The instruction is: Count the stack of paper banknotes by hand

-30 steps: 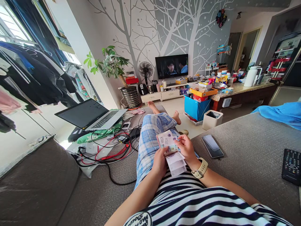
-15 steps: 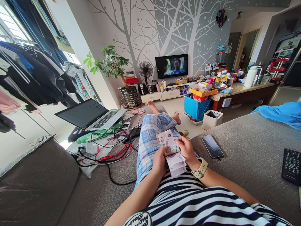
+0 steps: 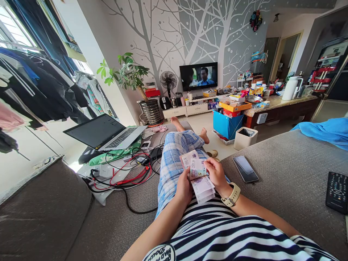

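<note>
Over my lap, my left hand [image 3: 184, 185] grips a small stack of banknotes [image 3: 189, 156], its thumb lying on the front. My right hand [image 3: 216, 173] pinches the upper right corner of a banknote marked 5 [image 3: 198, 168], which stands slightly apart from the stack behind it. Below both hands, several purplish banknotes [image 3: 203, 187] hang fanned out against my striped shirt. How their upper ends are held is hidden. A cream-coloured watch [image 3: 231, 195] is on my right wrist.
A phone [image 3: 245, 169] and a remote control [image 3: 337, 192] lie on the grey sofa [image 3: 282, 174] at my right. To my left, an open laptop [image 3: 104, 132] rests on a green cushion [image 3: 108, 156] among tangled cables [image 3: 136, 174]. Beyond my feet stands a waste bin [image 3: 245, 138].
The banknote marked 5 has shifted slightly right and separated from the stack, with my right hand moving along with it. My left hand stays nearly in place. The television picture differs.
</note>
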Motion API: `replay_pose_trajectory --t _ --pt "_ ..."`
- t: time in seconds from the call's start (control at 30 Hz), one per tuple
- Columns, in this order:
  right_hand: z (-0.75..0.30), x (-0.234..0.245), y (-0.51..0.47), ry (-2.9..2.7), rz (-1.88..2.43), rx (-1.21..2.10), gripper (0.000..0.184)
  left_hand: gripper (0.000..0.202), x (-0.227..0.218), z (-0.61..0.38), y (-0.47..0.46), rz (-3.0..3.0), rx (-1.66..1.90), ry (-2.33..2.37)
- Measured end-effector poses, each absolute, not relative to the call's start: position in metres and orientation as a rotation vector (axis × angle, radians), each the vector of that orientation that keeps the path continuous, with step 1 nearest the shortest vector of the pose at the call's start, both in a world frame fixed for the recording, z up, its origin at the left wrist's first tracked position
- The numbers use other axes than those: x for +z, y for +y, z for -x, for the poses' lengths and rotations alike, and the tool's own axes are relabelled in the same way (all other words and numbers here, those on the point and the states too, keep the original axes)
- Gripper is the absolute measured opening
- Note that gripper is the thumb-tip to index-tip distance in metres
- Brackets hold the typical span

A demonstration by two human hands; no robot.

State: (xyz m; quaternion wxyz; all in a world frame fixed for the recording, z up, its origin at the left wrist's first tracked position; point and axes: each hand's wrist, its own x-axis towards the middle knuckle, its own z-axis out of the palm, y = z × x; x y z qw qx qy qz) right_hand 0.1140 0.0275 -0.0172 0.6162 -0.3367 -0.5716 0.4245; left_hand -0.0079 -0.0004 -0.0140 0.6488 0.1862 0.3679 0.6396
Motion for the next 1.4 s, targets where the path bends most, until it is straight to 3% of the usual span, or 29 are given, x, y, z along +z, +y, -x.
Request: replay_pose_trajectory --t 1.4 --pt "-0.1141 -0.0111 0.0201 -1.312 0.715 1.051 0.028 0.029 -0.0127 0.0063 -0.0020 -0.556 1.461 0.839"
